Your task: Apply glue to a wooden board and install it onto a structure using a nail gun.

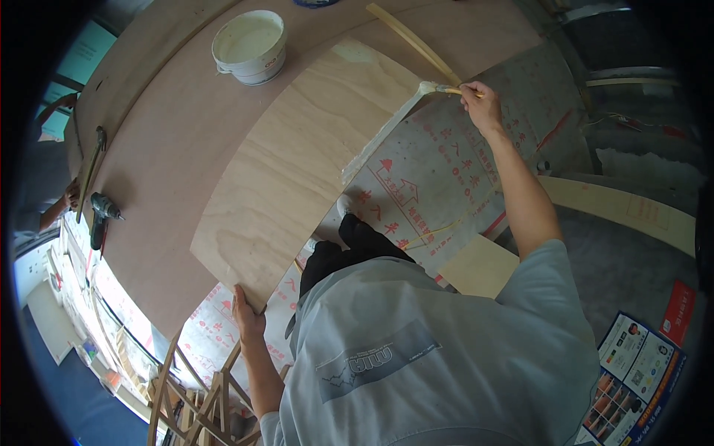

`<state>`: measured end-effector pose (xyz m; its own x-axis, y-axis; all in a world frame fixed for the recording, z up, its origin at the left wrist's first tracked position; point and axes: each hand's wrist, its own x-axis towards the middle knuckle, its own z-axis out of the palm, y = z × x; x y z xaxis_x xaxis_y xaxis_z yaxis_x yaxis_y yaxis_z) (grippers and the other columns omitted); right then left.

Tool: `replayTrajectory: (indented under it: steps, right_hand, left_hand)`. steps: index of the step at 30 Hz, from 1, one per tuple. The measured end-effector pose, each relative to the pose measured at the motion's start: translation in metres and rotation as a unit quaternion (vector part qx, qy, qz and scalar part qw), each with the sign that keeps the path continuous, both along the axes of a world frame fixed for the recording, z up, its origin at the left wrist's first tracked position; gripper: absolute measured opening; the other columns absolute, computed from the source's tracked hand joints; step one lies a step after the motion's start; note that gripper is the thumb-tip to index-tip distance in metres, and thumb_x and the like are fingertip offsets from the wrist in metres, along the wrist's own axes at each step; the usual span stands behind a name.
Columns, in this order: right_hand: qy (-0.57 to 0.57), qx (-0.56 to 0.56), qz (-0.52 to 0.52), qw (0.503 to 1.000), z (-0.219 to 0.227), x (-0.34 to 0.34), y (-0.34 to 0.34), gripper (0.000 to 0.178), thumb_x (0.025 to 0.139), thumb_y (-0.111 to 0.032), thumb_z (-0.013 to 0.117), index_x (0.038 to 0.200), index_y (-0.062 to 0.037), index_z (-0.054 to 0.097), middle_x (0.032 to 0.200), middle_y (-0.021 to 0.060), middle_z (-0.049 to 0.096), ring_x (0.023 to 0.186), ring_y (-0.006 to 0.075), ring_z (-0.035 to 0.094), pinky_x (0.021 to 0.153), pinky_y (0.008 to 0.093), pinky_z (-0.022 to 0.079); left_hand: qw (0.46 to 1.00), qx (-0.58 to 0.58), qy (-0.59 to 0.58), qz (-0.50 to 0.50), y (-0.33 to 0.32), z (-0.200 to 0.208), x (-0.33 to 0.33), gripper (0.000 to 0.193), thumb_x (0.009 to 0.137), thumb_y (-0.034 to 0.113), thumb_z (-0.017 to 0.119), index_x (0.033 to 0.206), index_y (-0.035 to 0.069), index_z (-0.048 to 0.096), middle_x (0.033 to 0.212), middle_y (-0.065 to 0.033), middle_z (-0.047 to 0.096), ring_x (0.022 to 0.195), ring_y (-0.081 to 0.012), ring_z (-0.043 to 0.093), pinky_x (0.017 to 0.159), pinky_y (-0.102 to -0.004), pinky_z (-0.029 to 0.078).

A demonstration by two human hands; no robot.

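Note:
A curved plywood panel (297, 141) lies across the large brown board, its near edge overhanging. A strip of white paste (381, 140) runs along the right part of that near edge. My right hand (483, 108) is closed on the handle of a paintbrush (446, 89). The brush's paste-covered bristles touch the panel's far right corner. At the panel's lower left end, my left hand (249, 318) grips the edge; some of its fingers are hidden beneath the wood.
A white bucket (249, 48) of pale paste and a thin wooden strip (413, 42) rest on the brown board (160, 171). A cordless drill (103, 217) and a hammer (92, 171) lie at left, near another person's hands (72, 195). Wooden frames (201, 405) stand lower left.

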<state>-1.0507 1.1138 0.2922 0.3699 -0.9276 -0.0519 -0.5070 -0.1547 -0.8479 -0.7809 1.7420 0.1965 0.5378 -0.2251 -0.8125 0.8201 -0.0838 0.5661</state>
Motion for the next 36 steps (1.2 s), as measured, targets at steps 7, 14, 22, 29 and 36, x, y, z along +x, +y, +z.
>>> replayTrajectory:
  steps: [7, 14, 22, 29, 36]
  right_hand:
    - [-0.058, -0.016, -0.081, 0.995, -0.004, 0.000, 0.009, 0.018, 0.090, -0.017, 0.062, 0.089, 0.0006, 0.066, 0.066, 0.0004, 0.060, 0.056, 0.0068, 0.053, 0.051, 0.0228, 0.042]
    - [-0.018, 0.063, 0.131, 0.989, 0.019, 0.013, 0.096, 0.015, 0.093, -0.015, 0.059, 0.093, -0.0010, 0.066, 0.066, -0.0017, 0.055, 0.057, 0.0040, 0.048, 0.051, 0.0196, 0.038]
    - [-0.097, -0.042, -0.128, 0.986, -0.018, -0.014, -0.031, 0.018, 0.091, -0.018, 0.061, 0.089, -0.0012, 0.066, 0.066, -0.0015, 0.058, 0.057, 0.0051, 0.050, 0.051, 0.0209, 0.040]
    - [-0.022, 0.022, 0.061, 0.998, 0.016, 0.026, 0.166, 0.015, 0.093, -0.015, 0.057, 0.091, -0.0019, 0.064, 0.065, -0.0012, 0.055, 0.058, 0.0055, 0.050, 0.052, 0.0231, 0.040]
    - [-0.043, 0.084, 0.234, 0.968, 0.046, 0.044, 0.275, 0.013, 0.092, -0.010, 0.058, 0.094, 0.0014, 0.064, 0.071, 0.0029, 0.062, 0.061, 0.0071, 0.055, 0.054, 0.0247, 0.045]
  left_hand:
    - [1.000, 0.022, 0.014, -0.010, 0.005, -0.001, 0.003, 0.045, 0.097, 0.043, 0.051, 0.129, 0.012, 0.049, 0.118, -0.0049, 0.059, 0.100, -0.0219, 0.059, 0.080, -0.0402, 0.048]
    - [1.000, 0.012, 0.018, 0.019, 0.001, 0.003, 0.001, 0.050, 0.098, 0.040, 0.049, 0.137, 0.009, 0.043, 0.125, -0.0083, 0.056, 0.109, -0.0243, 0.058, 0.085, -0.0415, 0.050]
    - [1.000, -0.020, 0.023, 0.007, -0.008, 0.011, 0.001, 0.046, 0.099, 0.038, 0.049, 0.134, 0.008, 0.045, 0.122, -0.0073, 0.058, 0.104, -0.0226, 0.059, 0.079, -0.0398, 0.051]
    - [1.000, -0.006, 0.012, 0.018, -0.011, 0.021, -0.001, 0.042, 0.097, 0.041, 0.053, 0.124, 0.009, 0.051, 0.107, -0.0064, 0.062, 0.090, -0.0200, 0.061, 0.069, -0.0354, 0.049]
    - [0.998, -0.060, 0.026, -0.004, -0.001, 0.014, 0.005, 0.041, 0.100, 0.032, 0.048, 0.127, 0.002, 0.045, 0.118, -0.0118, 0.059, 0.104, -0.0241, 0.061, 0.088, -0.0385, 0.052]
